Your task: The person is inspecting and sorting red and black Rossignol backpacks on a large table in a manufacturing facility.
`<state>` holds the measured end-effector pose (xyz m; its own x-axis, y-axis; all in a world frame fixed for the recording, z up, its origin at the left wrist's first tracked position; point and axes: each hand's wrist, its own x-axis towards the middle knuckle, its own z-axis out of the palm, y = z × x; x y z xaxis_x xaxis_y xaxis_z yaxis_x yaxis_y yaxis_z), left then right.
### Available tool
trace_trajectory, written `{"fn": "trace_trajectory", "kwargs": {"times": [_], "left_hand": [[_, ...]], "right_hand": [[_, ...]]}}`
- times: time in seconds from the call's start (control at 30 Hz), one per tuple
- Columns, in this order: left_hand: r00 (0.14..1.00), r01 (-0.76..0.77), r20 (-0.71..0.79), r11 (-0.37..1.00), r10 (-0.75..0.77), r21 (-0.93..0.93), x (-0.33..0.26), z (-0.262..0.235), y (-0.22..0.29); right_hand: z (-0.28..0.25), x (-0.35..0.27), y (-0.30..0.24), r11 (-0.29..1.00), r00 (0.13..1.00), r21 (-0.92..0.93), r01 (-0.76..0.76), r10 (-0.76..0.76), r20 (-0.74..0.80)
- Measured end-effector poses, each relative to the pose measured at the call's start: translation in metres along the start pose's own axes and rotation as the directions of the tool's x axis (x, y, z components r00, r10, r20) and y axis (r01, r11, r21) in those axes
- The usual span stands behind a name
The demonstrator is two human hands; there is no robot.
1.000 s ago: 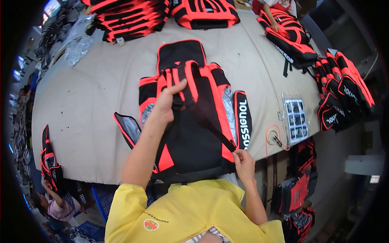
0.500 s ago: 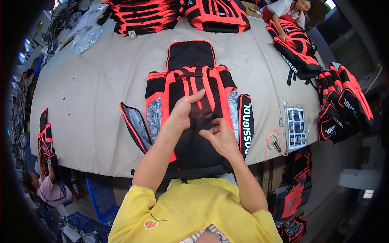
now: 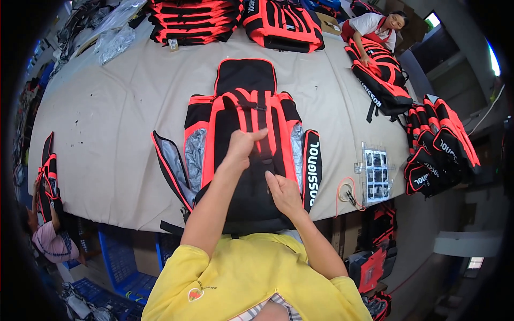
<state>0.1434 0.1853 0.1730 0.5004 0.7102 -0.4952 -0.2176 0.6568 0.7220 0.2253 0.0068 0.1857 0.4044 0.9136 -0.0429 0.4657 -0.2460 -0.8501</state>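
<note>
A black backpack (image 3: 241, 208) with neon red-orange trim lies on the table in front of me, its top flap (image 3: 246, 77) spread away from me. Both side panels hang out, showing silver lining (image 3: 196, 152). Over the bag's middle, my left hand (image 3: 242, 148) is closed, its thumb against a black strap (image 3: 264, 123) that runs down from a buckle among the shoulder straps. Closer to me and to the right, my right hand (image 3: 285, 193) is curled with the thumb up, at the lower end of this strap; its grip is partly hidden by the fingers.
Stacked red-and-black bags (image 3: 195, 21) and another bag (image 3: 284, 27) stand at the far edge. A co-worker (image 3: 375, 27) handles bags at the far right; several bags (image 3: 439, 144) hang off the right edge. A taped sheet (image 3: 376, 174) lies beside a cord (image 3: 348, 195). Another person (image 3: 53, 235) is at left.
My right hand has moved slightly nearer to me and its fingers have curled in. The strap now shows stretched between the buckle and my hands. The whole view has shifted a little.
</note>
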Motion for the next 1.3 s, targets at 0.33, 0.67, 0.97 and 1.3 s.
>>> {"fn": "trace_trajectory", "kwargs": {"times": [0.33, 0.67, 0.97, 1.3], "left_hand": [[0.976, -0.028, -0.217, 0.999, 0.035, 0.036, 0.044, 0.001, -0.046], [0.982, 0.158, -0.122, 0.978, -0.141, 0.136, -0.038, 0.064, -0.004], [0.939, 0.265, -0.291, 0.923, -0.182, 0.279, -0.048, 0.035, 0.001], [0.954, 0.162, -0.298, 0.864, -0.014, 0.476, -0.004, -0.018, 0.024]], "right_hand": [[-0.040, -0.096, 0.042, 0.992, 0.996, -0.083, -0.092, 0.090, -0.029], [-0.063, -0.091, 0.054, 0.912, 0.962, 0.381, -0.154, 0.050, 0.269], [0.008, -0.036, 0.011, 0.875, 0.942, 0.473, -0.104, -0.065, 0.329], [0.067, -0.088, -0.032, 0.959, 0.972, 0.255, 0.121, -0.167, 0.167]]}}
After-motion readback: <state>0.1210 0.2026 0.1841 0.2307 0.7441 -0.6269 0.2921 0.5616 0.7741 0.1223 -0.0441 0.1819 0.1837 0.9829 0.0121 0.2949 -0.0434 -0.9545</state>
